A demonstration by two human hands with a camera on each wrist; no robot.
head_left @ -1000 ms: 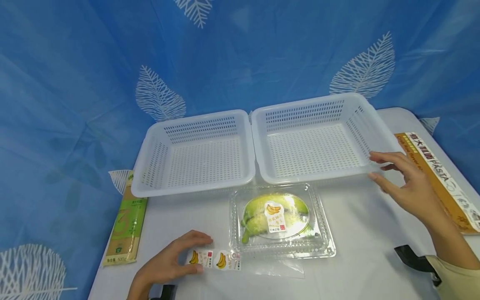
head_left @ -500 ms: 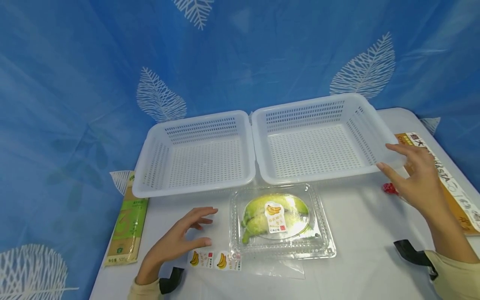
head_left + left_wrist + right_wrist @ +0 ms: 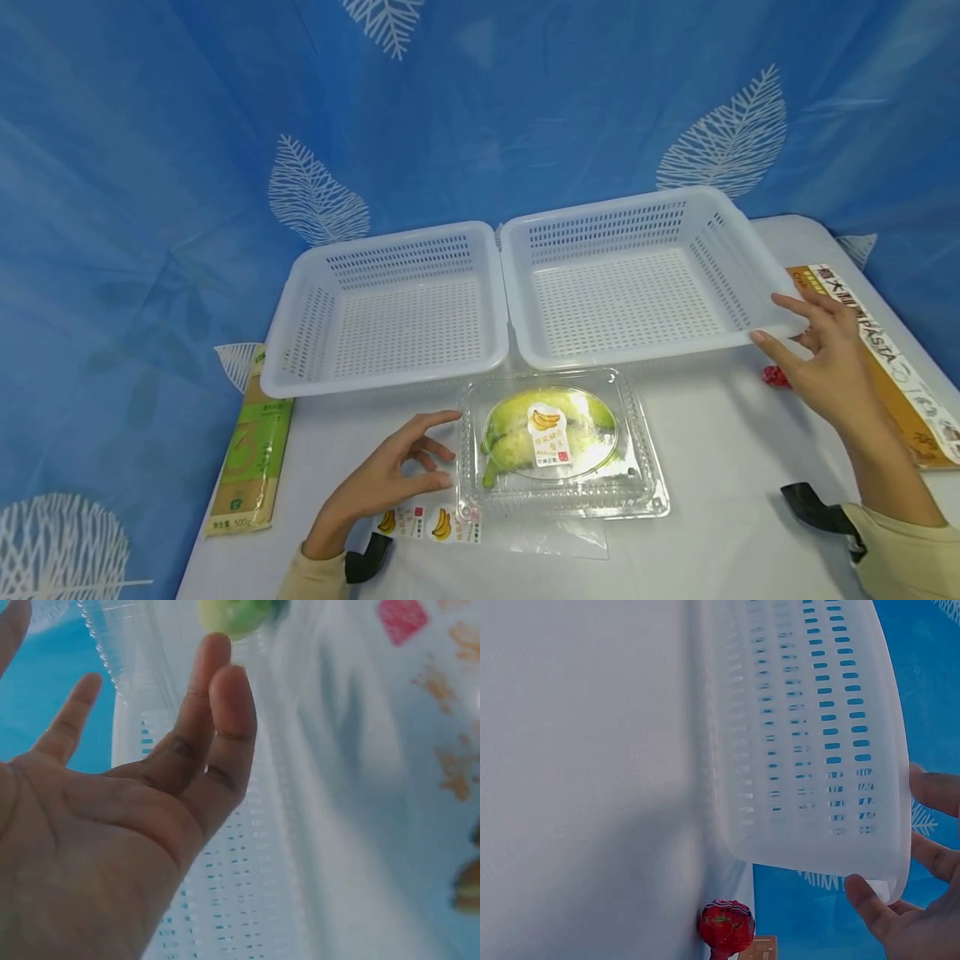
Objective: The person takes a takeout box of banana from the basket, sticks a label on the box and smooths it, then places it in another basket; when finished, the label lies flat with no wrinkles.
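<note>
In the head view my left hand (image 3: pixel 397 475) hovers with loosely bent fingers beside a clear plastic clamshell box (image 3: pixel 652 492). Nothing is in its grasp. Green-yellow bananas (image 3: pixel 517 446) lie inside the box, under a white banana label (image 3: pixel 550 433) on the lid. A strip of banana stickers (image 3: pixel 441 524) lies below the hand, partly covered by it and by the box. My right hand (image 3: pixel 825 358) holds the front right corner of the right white basket (image 3: pixel 630 354); in the right wrist view, thumb and fingers (image 3: pixel 870 904) span its rim.
A second white basket (image 3: pixel 390 383) stands to the left of the first. A red-wrapped lollipop (image 3: pixel 776 377) lies near the right hand. A pasta packet (image 3: pixel 892 358) lies at the right, a green noodle packet (image 3: pixel 255 450) at the left. Blue patterned cloth (image 3: pixel 480 100) hangs behind.
My left hand has lifted off the sticker strip and moved up and right toward the clamshell. My right hand has shifted right to the basket's corner, uncovering the lollipop.
</note>
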